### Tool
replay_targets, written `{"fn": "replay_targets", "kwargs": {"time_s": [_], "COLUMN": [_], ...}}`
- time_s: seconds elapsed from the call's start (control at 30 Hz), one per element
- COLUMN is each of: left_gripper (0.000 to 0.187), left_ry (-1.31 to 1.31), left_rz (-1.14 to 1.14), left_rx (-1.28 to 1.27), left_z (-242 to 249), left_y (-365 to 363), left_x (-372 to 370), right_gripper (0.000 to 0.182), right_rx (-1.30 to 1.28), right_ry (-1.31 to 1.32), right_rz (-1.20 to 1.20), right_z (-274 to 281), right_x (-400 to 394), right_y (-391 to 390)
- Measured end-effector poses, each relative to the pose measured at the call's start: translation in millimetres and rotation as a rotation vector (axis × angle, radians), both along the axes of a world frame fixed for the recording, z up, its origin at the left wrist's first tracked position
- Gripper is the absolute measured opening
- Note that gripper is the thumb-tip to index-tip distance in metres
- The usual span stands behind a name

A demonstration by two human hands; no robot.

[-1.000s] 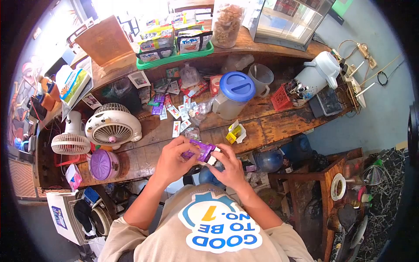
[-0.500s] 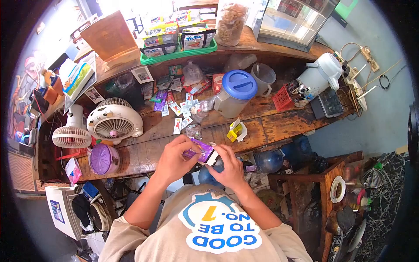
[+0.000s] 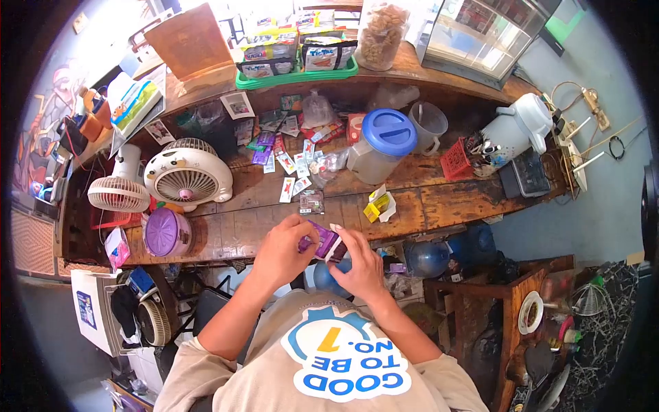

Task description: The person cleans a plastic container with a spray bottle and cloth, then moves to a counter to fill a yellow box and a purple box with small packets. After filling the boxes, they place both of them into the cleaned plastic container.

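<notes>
Both hands hold a small purple packet (image 3: 322,240) in front of the shirt, near the front edge of the wooden counter. My left hand (image 3: 283,248) pinches its left end, fingers curled. At its right end, beside a pale edge and a dark part, my right hand (image 3: 358,264) grips it between thumb and fingers. A dark sachet (image 3: 311,202) lies on the counter just beyond the hands. Farther back are scattered white and red sachets (image 3: 287,189) and purple sachets (image 3: 262,152). An opened yellow box (image 3: 376,206) sits to the right.
A blue-lidded pitcher (image 3: 384,144), a clear jug (image 3: 429,127) and a red basket (image 3: 456,163) stand on the counter (image 3: 439,199). Two fans, one of them white (image 3: 189,175), and a purple-lidded tub (image 3: 167,233) are at the left. A green tray (image 3: 295,77) rests on the back ledge.
The view has shifted, so the counter items appear slightly farther right. Both hands still hold the purple packet, and its dark part shows more at the right end.
</notes>
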State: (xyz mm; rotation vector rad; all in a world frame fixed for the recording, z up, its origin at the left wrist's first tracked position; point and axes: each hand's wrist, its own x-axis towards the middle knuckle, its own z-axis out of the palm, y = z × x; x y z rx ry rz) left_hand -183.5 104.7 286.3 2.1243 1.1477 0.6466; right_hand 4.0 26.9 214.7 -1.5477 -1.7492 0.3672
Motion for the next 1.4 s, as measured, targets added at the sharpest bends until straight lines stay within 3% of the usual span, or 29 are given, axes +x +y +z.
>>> {"fn": "replay_targets", "kwargs": {"time_s": [0.37, 0.67, 0.8, 1.07, 1.2, 1.4], "left_gripper": [0.025, 0.025, 0.03, 0.045, 0.036, 0.035], "left_ry": [-0.024, -0.095, -0.068, -0.273, -0.23, -0.428], "left_rz": [0.072, -0.063, -0.11, -0.142, -0.366, -0.448], "left_rx": [-0.06, -0.182, -0.032, -0.472, -0.403, -0.591], "left_z": [-0.5, 7.6, -0.1, 6.3, -12.3, -35.2], "left_y": [12.5, 49.8, 67.2, 107.6, 125.1, 140.1], "left_x": [-10.9, -39.3, -49.0, -67.8, -73.3, -70.1], "right_gripper": [0.079, 0.079, 0.077, 0.077, 0.078, 0.077], "right_rx": [0.051, 0.056, 0.061, 0.032, 0.014, -0.002], "right_ry": [-0.061, -0.095, -0.092, -0.068, -0.078, -0.055], "right_rz": [0.01, -0.026, -0.063, -0.143, -0.165, -0.244], "right_z": [6.0, 8.5, 10.3, 15.5, 14.2, 12.5], "right_x": [-8.5, -36.4, -50.4, -67.2, -73.9, -81.5], "right_y": [8.4, 33.4, 47.8, 62.4, 65.2, 65.3]}}
